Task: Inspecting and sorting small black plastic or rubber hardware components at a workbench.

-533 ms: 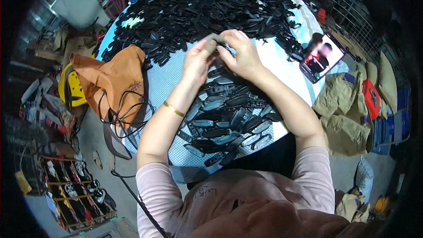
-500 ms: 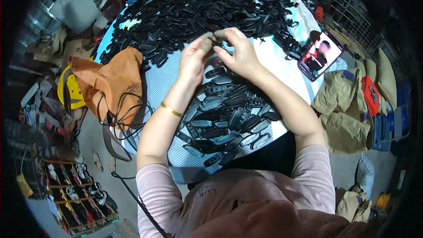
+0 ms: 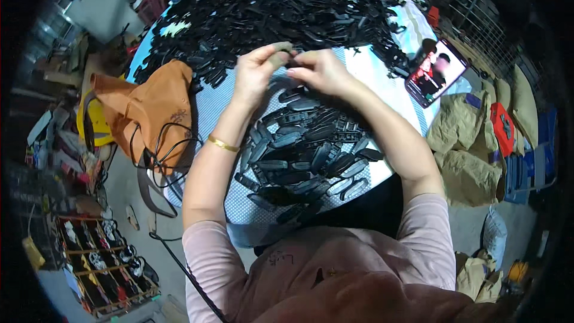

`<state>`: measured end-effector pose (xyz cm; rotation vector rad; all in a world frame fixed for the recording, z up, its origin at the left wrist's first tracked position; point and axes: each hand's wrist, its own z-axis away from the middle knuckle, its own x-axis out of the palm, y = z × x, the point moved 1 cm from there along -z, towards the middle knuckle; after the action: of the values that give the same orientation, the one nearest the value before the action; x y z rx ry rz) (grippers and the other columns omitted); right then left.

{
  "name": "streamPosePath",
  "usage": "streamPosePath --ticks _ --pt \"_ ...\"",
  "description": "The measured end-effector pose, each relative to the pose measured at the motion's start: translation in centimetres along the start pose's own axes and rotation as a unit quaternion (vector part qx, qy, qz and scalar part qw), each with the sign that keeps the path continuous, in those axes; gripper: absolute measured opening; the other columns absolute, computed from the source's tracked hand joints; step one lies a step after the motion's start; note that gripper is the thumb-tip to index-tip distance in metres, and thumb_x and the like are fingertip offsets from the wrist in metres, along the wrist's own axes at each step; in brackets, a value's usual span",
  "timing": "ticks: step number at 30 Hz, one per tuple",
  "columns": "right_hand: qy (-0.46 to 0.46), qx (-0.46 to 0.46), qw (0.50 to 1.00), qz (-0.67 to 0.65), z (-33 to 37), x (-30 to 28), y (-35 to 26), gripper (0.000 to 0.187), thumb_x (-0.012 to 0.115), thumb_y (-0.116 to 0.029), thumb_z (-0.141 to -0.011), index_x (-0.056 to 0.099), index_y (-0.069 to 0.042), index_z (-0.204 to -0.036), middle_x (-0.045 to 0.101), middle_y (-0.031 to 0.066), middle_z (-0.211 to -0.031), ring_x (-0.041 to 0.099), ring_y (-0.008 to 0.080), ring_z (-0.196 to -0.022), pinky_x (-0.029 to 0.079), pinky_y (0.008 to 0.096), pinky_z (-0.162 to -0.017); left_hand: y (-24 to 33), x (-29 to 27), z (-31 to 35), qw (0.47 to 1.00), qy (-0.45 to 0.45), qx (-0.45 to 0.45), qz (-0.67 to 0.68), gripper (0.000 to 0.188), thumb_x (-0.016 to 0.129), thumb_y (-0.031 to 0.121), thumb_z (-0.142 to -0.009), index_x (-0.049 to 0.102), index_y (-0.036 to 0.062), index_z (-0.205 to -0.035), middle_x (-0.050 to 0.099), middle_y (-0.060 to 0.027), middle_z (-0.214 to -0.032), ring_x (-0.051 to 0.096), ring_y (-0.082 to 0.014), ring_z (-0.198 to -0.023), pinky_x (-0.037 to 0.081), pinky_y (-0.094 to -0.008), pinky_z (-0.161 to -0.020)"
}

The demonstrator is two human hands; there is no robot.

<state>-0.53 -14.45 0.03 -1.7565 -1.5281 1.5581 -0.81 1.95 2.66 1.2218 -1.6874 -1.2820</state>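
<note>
- The left hand and right hand meet above the table, fingertips pinching one small grey piece between them, seemingly for fitting.
- One loose cluster of finished black parts lies nearest the body.
- One far bigger heap, uncountable, lies beyond.
- One orange bag sits left, one phone right.

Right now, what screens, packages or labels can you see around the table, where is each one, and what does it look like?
Phone: on the table's right edge, right of the right hand; dark slanted rectangle, screen lit in red and pale tones.
Paper bags: on the floor right of the table; crumpled, tan.
Red pack: lying on those bags; small, flat, red with pale markings.
Blue box: far right on the floor; blue, its shape blurred.
</note>
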Motion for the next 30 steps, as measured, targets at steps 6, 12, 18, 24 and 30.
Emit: streamPosePath --ticks 6,12,18,24,30 --pt "0.108 0.037 0.975 0.19 -0.2 -6.4 3.4 0.034 0.063 -0.026 -0.074 0.061 -0.005 -0.101 0.062 0.0157 -0.095 0.061 0.0271 -0.087 0.047 0.0322 -0.078 1.6 2.2 0.8 0.978 -0.005 0.111 -0.177 0.05 0.068 0.001 -0.069 0.051 -0.0016 -0.116 0.059 -0.0124 -0.109 0.061 -0.019 -0.095 0.049 -0.0277 -0.079" --pt "0.121 0.051 0.907 0.4 0.0 -4.9 4.2 0.036 0.064 -0.036 -0.073 0.061 -0.003 -0.089 0.062 0.0183 -0.084 0.06 0.0304 -0.082 0.047 0.0401 -0.072 1.4 1.4 0.9 0.914 -0.065 0.157 -0.369 0.048 0.072 0.008 -0.064 0.058 0.0056 -0.11 0.064 -0.0098 -0.096 0.063 -0.0171 -0.083 0.049 -0.0277 -0.075" --pt "0.085 0.077 0.917 0.381 0.1 -4.3 4.2 0.03 0.063 -0.031 -0.074 0.059 -0.003 -0.083 0.062 0.0189 -0.079 0.061 0.0315 -0.078 0.048 0.0414 -0.069 0.4 1.9 0.9 0.883 -0.285 -0.001 -0.374 0.028 0.067 0.019 -0.073 0.065 0.0049 -0.097 0.065 -0.0128 -0.086 0.063 -0.0187 -0.075 0.048 -0.028 -0.069" --pt "0.134 0.07 0.898 0.414 -0.5 -2.5 3.8 0.042 0.067 -0.038 -0.069 0.057 -0.003 -0.089 0.059 0.0139 -0.088 0.06 0.0308 -0.08 0.049 0.0367 -0.068 -2.6 -0.3 -3.9 0.782 -0.031 0.241 -0.574 0.026 0.063 0.007 -0.069 0.063 0.005 -0.095 0.058 -0.0088 -0.102 0.052 -0.0273 -0.095 0.043 -0.0336 -0.084" --pt "0.153 -0.144 0.894 0.396 -1.3 -2.1 4.9 0.039 0.064 -0.017 -0.071 0.055 -0.012 -0.108 0.055 0.0075 -0.101 0.056 0.0254 -0.089 0.048 0.0339 -0.074 -5.6 -0.2 -5.6 0.762 -0.077 0.219 -0.604 0.031 0.065 0.006 -0.065 0.063 0.0091 -0.095 0.057 -0.0062 -0.096 0.05 -0.026 -0.091 0.043 -0.0343 -0.083"
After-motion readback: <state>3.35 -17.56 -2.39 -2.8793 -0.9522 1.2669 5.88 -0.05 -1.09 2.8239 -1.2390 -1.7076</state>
